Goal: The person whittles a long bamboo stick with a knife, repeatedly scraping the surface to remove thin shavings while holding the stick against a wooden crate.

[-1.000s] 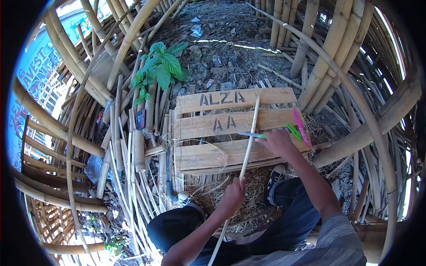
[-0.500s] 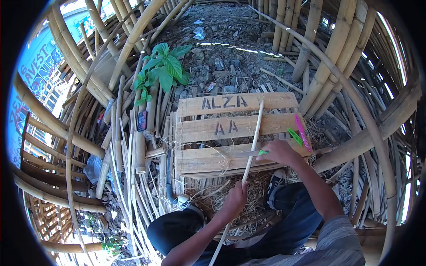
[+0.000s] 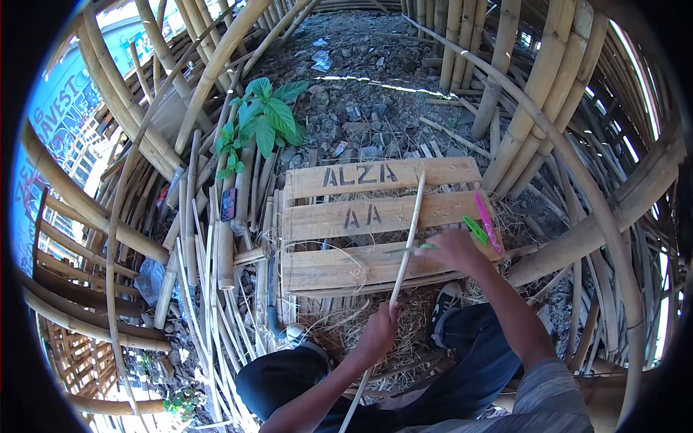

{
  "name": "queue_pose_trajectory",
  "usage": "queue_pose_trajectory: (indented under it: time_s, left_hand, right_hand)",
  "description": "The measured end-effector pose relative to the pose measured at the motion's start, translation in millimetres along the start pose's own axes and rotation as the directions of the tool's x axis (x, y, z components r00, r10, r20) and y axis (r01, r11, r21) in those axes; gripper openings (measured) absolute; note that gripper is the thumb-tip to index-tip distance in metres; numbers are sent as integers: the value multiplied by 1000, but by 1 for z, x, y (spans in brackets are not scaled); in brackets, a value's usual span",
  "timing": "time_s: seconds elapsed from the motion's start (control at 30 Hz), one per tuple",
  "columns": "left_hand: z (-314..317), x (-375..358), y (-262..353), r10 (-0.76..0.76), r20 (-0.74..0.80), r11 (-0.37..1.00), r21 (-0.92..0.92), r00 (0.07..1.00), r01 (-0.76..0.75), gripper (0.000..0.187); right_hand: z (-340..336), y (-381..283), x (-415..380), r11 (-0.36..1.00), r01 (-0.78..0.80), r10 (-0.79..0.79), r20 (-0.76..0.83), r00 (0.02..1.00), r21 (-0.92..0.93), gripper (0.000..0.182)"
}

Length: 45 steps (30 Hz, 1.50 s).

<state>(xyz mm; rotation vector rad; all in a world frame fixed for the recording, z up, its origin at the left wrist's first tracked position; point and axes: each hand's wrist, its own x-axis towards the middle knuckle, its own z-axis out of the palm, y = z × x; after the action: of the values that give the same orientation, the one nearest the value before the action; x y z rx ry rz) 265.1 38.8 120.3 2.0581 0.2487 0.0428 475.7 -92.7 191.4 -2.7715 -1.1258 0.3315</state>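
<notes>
My left hand is closed round a long pale bamboo strip, which runs from below the hand up across a slatted wooden crate marked ALZA and AA. In my right hand is a knife with a green handle, its blade pointing left across the strip over the crate's lowest slat. A green object and a pink object lie at the crate's right end.
Cut bamboo strips and poles lie left of the crate, with a phone on one pole. A leafy plant grows behind them. Bamboo poles stand on both sides. Shavings cover the ground around my shoes.
My right hand and the knife have shifted slightly. The whole view has moved a little, with the crate slightly lower and further left in it.
</notes>
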Motion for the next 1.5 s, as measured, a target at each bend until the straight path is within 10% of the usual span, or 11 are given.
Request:
queue_pose_trajectory:
  time_s: [0.17, 0.43, 0.83, 1.5]
  left_hand:
    - [-4, 0, 6, -91, 57, 996, 7, 994, 91, 35]
    - [-2, 4, 4, -87, 46, 996, 1, 995, 87, 37]
    - [-1, 4, -1, -54, 34, 998, 27, 998, 53, 37]
    - [-2, 3, 0, 67, 25, 995, 68, 997, -69, 36]
  right_hand:
    - [25, -7, -9, 998, 39, -44, 92, 995, 56, 42]
    - [29, 11, 40, 962, -10, 137, -447, 884, 274, 25]
    - [14, -7, 56, 985, -131, 153, -224, 962, 109, 15]
    - [3, -12, 50, 999, -40, 42, -278, 960, 13, 8]
